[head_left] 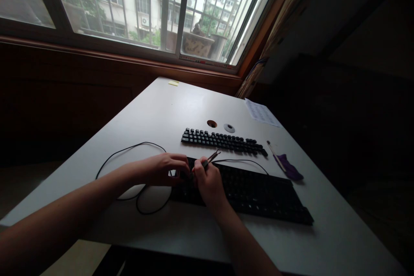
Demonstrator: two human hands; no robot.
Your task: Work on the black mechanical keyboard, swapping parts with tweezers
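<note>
Working at the left part of a black keyboard point(258, 196), the person has both hands close together over it. The keyboard lies on a white table point(152, 125), slightly askew.

Right hand point(208, 179): closed around a slim pronged tool point(209, 159), its two tips slightly parted and pointing up and away from the person. Left hand point(168, 164): fingers bent down at the keyboard, partly curled; fingertips in shadow, so cannot tell whether they grip anything.

Just beyond the keyboard, black keycaps point(223, 141) set out in rows. Black cable point(144, 142) looping to the left; another stretch runs behind the keyboard. To the right, a thin brush point(276, 158) with its lower end against a purple cloth point(292, 169). Farther back, a ring-shaped piece point(228, 130) beside a round hole point(211, 124) in the tabletop; printed paper point(262, 113) at the right edge; yellow slip point(174, 83) near the far left corner.
</note>
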